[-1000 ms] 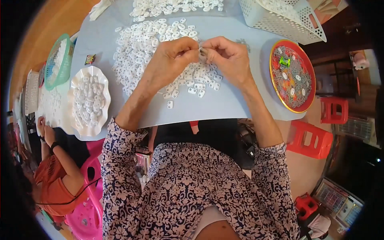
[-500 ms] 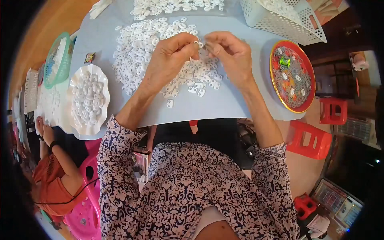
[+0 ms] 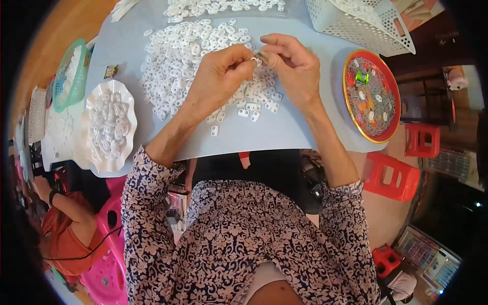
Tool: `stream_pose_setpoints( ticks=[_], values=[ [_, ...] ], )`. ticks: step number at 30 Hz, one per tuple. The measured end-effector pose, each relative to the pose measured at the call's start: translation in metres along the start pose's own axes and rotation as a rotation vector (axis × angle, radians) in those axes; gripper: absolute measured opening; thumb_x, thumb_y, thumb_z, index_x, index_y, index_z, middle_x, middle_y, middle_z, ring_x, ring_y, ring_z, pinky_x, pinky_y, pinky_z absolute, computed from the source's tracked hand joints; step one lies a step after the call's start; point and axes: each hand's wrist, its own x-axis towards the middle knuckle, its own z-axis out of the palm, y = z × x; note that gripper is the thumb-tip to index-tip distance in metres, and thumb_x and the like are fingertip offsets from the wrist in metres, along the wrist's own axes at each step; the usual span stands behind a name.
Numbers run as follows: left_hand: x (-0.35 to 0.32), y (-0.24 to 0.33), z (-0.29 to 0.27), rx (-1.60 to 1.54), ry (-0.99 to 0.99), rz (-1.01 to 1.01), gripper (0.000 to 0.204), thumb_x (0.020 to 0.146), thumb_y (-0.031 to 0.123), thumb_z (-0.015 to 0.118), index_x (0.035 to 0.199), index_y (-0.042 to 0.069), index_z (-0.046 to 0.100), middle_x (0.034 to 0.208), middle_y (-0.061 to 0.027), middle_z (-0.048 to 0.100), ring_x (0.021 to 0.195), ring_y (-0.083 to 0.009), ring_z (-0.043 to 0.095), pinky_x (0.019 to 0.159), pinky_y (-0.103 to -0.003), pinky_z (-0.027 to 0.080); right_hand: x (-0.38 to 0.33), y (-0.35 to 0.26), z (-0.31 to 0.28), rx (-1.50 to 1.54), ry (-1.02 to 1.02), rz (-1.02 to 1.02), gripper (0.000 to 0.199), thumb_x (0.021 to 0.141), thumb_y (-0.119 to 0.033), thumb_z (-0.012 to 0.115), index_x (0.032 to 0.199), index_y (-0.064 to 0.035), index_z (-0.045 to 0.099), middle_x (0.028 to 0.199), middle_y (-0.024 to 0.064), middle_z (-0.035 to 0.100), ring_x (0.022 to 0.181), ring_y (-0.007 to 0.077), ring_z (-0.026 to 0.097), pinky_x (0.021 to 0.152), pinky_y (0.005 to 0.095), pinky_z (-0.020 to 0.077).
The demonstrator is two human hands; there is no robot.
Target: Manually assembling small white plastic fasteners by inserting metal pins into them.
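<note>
Over the far part of the table, my left hand (image 3: pixel 222 70) is closed in a pinch on a small white plastic piece (image 3: pixel 258 61) at its fingertips. My right hand (image 3: pixel 295 63) meets it from the right, thumb and forefinger pressed together against the piece, the other fingers curled loosely. Whatever small part sits between those right fingertips is too small to make out. Beneath and behind my left hand spreads a heap of white plastic pieces (image 3: pixel 173 71), many with two holes. Several lie loose near the front, one (image 3: pixel 214 130) apart from the rest.
On the right stands a red round tray (image 3: pixel 392 109) of small grey parts, a few white pieces and a green wrapper. A white scalloped dish (image 3: pixel 131 122) of white pieces is at left, near a wrapped sweet (image 3: pixel 111 71). A perforated basket (image 3: pixel 356 31) stands far right. A co-worker (image 3: pixel 76 223) sits left.
My hands have come together at the white piece, and my right fingers have lifted slightly. At left, the co-worker's arm has drawn back from the table.
</note>
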Motion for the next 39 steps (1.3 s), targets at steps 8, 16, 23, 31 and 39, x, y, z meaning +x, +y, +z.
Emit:
stream_pose_setpoints(
  ticks=[8,16,23,31,39],
  values=[
    [-0.0012,0.0011,0.0008,0.013,0.002,-0.025,0.010,0.089,0.010,0.057,0.089,0.001,0.061,0.069,0.0013,0.057,0.067,-0.0043,0.051,0.061,-0.020,0.040,-0.0005,0.0022,0.0015,0.006,-0.012,-0.029,0.022,0.084,-0.004,0.067,0.105,-0.0017,0.064,0.088,0.0038,0.068,0.077,0.0057,0.059,0.067,0.0195,0.0481],
    [-0.0001,-0.0011,0.0017,-0.021,0.019,0.025,0.013,0.088,0.012,0.056,0.082,0.001,0.059,0.065,-0.0007,0.058,0.062,-0.0051,0.052,0.054,-0.021,0.039,-0.0018,-0.0018,0.0051,0.021,0.037,-0.010,0.022,0.084,-0.004,0.066,0.106,0.0008,0.063,0.091,0.0050,0.068,0.082,0.0067,0.060,0.072,0.0198,0.0492],
    [-0.0010,0.0077,0.0025,-0.038,0.021,-0.001,0.014,0.089,0.012,0.056,0.082,0.000,0.059,0.065,-0.0011,0.057,0.065,-0.0071,0.056,0.057,-0.022,0.041,-0.0014,0.0005,0.0059,0.050,0.051,-0.023,0.023,0.085,-0.003,0.064,0.107,0.0006,0.062,0.093,0.0074,0.068,0.084,0.0079,0.061,0.074,0.0204,0.0498],
    [-0.0013,0.0041,0.0038,-0.017,0.038,0.034,0.014,0.088,0.012,0.056,0.079,0.000,0.058,0.063,-0.0005,0.056,0.062,-0.0059,0.053,0.055,-0.022,0.040,-0.0011,0.0011,0.0061,0.028,0.049,-0.016,0.022,0.085,-0.003,0.064,0.107,-0.0001,0.063,0.091,0.0060,0.068,0.082,0.0070,0.061,0.072,0.0198,0.0493],
    [-0.0019,0.0009,0.0060,-0.042,0.070,0.017,0.013,0.087,0.011,0.056,0.079,0.001,0.059,0.064,-0.0006,0.058,0.058,-0.0046,0.048,0.051,-0.022,0.038,-0.0019,0.0015,0.0050,0.005,0.033,-0.027,0.018,0.085,-0.002,0.063,0.103,-0.0006,0.065,0.088,0.0036,0.068,0.078,0.0062,0.060,0.068,0.0194,0.0487]
  ],
)
